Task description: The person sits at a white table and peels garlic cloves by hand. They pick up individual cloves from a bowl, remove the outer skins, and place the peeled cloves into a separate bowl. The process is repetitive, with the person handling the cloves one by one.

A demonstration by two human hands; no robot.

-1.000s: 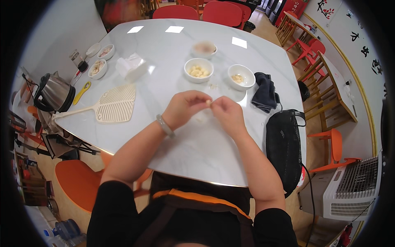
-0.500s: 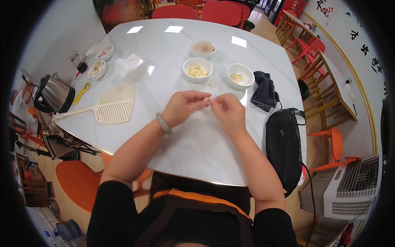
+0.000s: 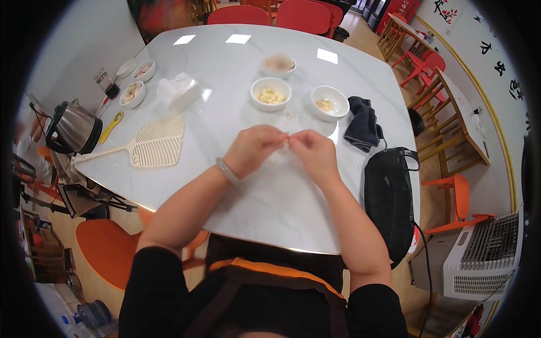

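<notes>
My left hand and my right hand meet over the near middle of the table, fingertips pinched together. Between them is a small pale garlic clove, mostly covered by the fingers. Just beyond my hands stands a white bowl of peeled garlic cloves. To its right, another white bowl holds a few pale brownish pieces. Behind them a third bowl is blurred on top. Small scraps lie on the tabletop near my fingertips.
A dark cloth and a black mesh bag lie on the right. Leftward are a cream fly swatter, a yellow-handled peeler, a steel kettle, a tissue pack and two small bowls of food.
My fingertips have come closer together over the garlic clove, which shows less than before. The left hand has turned slightly inward. Nothing else on the table has visibly moved.
</notes>
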